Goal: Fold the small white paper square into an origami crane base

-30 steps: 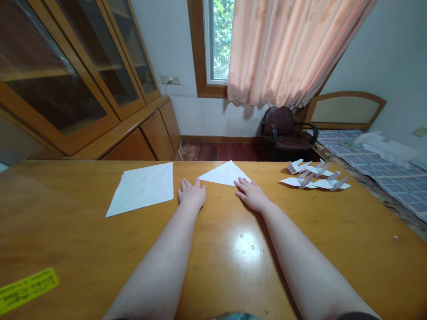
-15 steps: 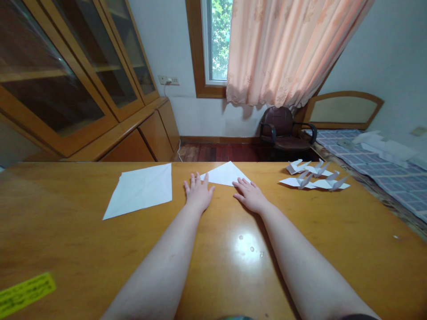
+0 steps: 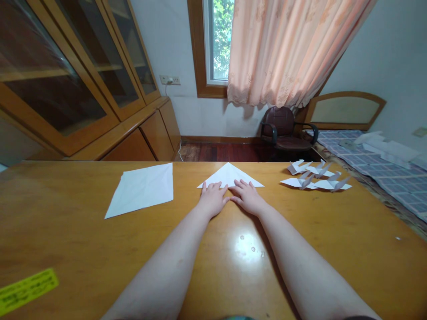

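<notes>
A white paper folded into a triangle (image 3: 230, 176) lies flat on the wooden table (image 3: 66, 240), its point away from me. My left hand (image 3: 212, 198) and my right hand (image 3: 247, 196) both rest flat on its near edge, fingers stretched out, thumbs nearly touching at the middle. Neither hand grips anything. A flat white sheet (image 3: 143, 189) lies apart to the left of my left hand.
Several folded white paper birds (image 3: 315, 178) sit at the table's far right. A yellow label (image 3: 26, 290) is stuck near the front left. Beyond the table stand a glass-door cabinet (image 3: 76, 75), a dark chair (image 3: 283, 129) and a bed (image 3: 383, 164).
My left hand slid right onto the triangle's near edge. The triangle turned and shifted so its long edge faces me. My right hand stayed on the paper.
</notes>
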Demonstrator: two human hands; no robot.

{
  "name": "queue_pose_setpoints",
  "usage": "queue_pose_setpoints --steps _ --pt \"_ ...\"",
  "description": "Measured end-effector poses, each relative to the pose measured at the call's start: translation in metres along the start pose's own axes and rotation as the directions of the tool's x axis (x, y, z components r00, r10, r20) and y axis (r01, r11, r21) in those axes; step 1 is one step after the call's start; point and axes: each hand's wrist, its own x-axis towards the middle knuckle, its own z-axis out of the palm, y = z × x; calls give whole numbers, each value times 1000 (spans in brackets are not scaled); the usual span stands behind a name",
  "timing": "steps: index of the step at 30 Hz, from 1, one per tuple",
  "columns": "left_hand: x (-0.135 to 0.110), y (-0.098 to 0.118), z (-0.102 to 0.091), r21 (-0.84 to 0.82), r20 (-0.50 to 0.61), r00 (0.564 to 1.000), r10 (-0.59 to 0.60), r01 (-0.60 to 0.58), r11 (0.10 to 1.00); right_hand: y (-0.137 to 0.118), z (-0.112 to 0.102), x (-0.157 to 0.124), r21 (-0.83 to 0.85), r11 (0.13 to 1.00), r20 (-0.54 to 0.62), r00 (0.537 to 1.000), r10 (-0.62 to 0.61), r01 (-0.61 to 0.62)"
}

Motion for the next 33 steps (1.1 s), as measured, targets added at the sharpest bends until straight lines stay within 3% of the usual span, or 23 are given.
queue_pose_setpoints --steps 12,23,33 --pt "1 -1 -3 -33 31 999 -29 30 999 -2 1 2 10 981 -14 981 195 -195" --pt "3 -3 -5 -56 52 998 -45 48 997 -3 -4 1 -3 969 -86 965 247 -248" --pt "3 -4 -6 -67 32 998 -46 48 997 -1 -15 -2 -39 929 -195 915 353 -367"
